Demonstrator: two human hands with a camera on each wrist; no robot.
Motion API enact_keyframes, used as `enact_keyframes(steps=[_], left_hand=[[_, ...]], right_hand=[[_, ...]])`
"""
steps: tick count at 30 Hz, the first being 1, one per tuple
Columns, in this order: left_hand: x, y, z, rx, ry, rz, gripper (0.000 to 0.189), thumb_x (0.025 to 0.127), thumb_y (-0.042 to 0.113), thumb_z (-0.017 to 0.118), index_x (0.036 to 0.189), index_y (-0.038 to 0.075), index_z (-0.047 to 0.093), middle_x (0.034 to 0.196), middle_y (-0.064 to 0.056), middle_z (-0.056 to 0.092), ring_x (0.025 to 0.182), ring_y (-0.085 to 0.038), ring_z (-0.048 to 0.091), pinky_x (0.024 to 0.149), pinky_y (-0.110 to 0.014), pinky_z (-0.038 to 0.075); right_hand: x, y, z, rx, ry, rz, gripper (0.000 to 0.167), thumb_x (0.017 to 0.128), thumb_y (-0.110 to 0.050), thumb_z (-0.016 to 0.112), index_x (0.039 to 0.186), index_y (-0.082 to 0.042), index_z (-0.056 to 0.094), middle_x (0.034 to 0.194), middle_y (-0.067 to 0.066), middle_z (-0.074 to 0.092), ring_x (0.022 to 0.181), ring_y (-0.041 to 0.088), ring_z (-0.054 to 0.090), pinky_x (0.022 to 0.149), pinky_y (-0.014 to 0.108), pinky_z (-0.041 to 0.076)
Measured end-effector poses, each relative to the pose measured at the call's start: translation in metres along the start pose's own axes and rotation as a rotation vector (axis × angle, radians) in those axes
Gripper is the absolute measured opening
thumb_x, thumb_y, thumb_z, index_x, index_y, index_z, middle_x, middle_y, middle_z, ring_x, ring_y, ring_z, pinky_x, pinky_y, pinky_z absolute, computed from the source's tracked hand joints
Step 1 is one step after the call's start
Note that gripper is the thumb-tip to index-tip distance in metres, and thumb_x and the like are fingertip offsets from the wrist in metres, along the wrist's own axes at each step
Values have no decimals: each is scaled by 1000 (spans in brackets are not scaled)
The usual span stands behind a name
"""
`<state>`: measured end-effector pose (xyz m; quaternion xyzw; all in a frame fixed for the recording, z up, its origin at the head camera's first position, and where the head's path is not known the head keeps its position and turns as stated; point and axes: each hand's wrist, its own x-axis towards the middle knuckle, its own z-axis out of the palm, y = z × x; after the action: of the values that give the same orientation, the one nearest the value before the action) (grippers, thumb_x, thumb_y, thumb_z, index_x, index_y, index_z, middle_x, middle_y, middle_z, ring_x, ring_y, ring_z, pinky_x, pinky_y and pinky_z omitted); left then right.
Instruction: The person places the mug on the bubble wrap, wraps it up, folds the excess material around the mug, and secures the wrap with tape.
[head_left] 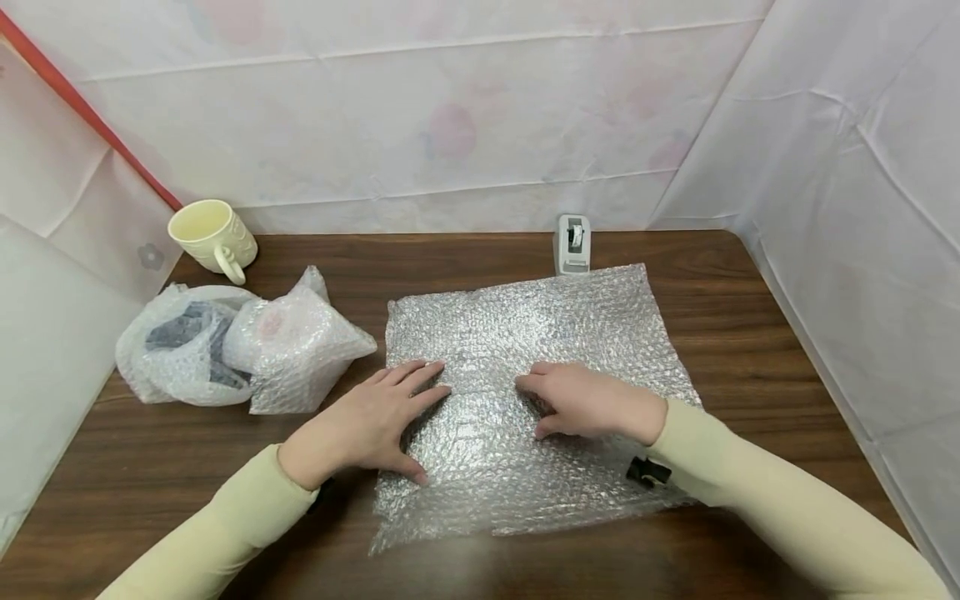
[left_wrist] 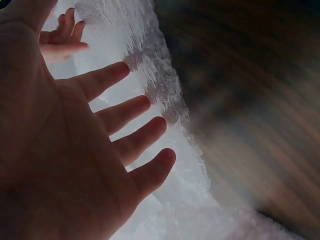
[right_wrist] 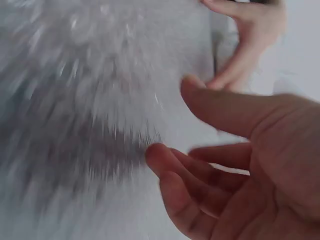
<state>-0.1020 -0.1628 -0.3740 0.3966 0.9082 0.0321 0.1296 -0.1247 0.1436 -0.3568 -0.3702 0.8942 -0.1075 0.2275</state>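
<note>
A sheet of clear bubble wrap (head_left: 517,321) lies spread on the dark wooden table. My left hand (head_left: 375,421) has its fingers spread over the sheet's left edge. In the left wrist view, its straight fingertips (left_wrist: 159,125) show against the wrap, with nothing in the palm. Over the middle of the sheet is my right hand (head_left: 588,404), its fingers loosely bent and pointing left. The right wrist view shows a gap between thumb and fingers (right_wrist: 182,192), and nothing is held there; the wrap is blurred in that view.
Two bubble-wrapped bundles (head_left: 300,342) sit left of the sheet, side by side. Behind them stands a pale yellow mug (head_left: 206,237) near the table's back left corner. A white tape dispenser (head_left: 574,250) is right at the sheet's back edge. White patterned curtains (head_left: 450,125) enclose the table.
</note>
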Motion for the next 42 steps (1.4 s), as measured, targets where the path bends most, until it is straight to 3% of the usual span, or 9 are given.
enact_keyframes(steps=[4,8,14,19,22,27,34,37,42], left_hand=[[-4,-7,-2,-19,-35,-27,114,62,74,78,151,11,43,161,-14,25,146,-37,25,112,-55,30],[-7,-15,-7,-47,-63,-32,111,65,64,83,151,8,42,162,-13,23,147,-36,23,112,-57,28],[-6,-22,-10,-71,-75,-3,106,67,50,88,151,5,41,162,-13,25,147,-36,24,113,-55,29],[-9,-23,-12,-89,-65,25,101,71,48,87,150,5,43,160,-14,28,145,-36,27,113,-52,30],[-14,-22,-20,-119,-18,47,91,75,46,84,148,6,46,157,-14,34,141,-36,34,111,-52,33],[-26,-23,-53,-171,106,77,69,86,45,74,140,6,56,142,-11,54,129,-30,51,106,-49,40],[-50,-45,-118,-227,266,19,37,93,27,72,128,16,66,123,6,66,112,-14,62,91,-41,51],[-58,-65,-145,-215,286,-80,33,95,24,71,127,23,66,120,9,67,103,-12,63,83,-38,51],[-65,-118,-182,-192,169,-324,37,100,37,62,134,24,61,119,1,68,102,-22,63,82,-42,48]], right_hand=[[-19,18,-10,26,-8,1,83,76,-26,85,146,-3,47,137,15,52,123,31,52,102,46,45],[-44,44,-8,45,-15,78,96,70,-25,90,152,-15,42,156,16,30,140,41,30,102,56,42],[-74,68,9,68,-14,92,105,66,-37,92,154,-14,39,162,19,10,144,47,12,102,63,38],[-78,71,20,88,1,92,108,66,-39,92,155,-15,36,164,16,5,147,46,6,103,65,36],[-76,71,21,82,7,92,107,67,-38,92,155,-15,37,165,15,6,147,44,6,103,63,37],[-73,72,22,85,12,87,106,67,-39,92,154,-15,37,165,15,6,147,44,7,102,63,38],[-73,73,25,97,21,103,107,66,-38,92,155,-16,36,166,13,4,148,43,5,103,62,38],[-73,72,25,103,22,107,107,65,-37,93,155,-16,37,166,12,4,148,43,5,102,62,38],[-71,71,24,99,18,111,107,64,-37,93,154,-17,38,165,12,6,147,43,7,101,62,40]])
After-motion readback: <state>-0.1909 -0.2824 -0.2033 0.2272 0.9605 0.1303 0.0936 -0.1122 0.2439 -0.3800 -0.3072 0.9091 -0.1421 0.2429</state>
